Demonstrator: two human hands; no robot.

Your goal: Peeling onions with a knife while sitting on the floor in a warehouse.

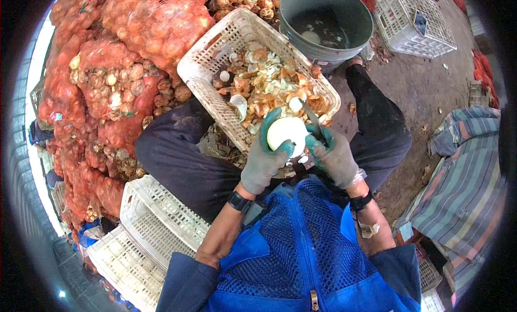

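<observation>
My left hand (262, 162), in a grey and green coated work glove, is closed around a peeled white onion (287, 135), thumb across its near side. My right hand (333, 156), gloved alike, grips a knife (312, 116) whose blade points up and away. The right thumb and fingers are close beside the onion; whether they touch it is hard to tell. Just beyond both hands lies a white plastic crate (210, 95), holding brown onion skins (262, 100) and pale peel pieces. The knife's handle is mostly hidden in my right glove.
A grey bucket (325, 55) with a whitish round thing inside stands past the crate. Red mesh sacks of onions (157, 21) are heaped at left. White crates (161, 227) sit by my left side; another crate (408, 25), a phone on it, is far right. Striped cloth (464, 178) lies right.
</observation>
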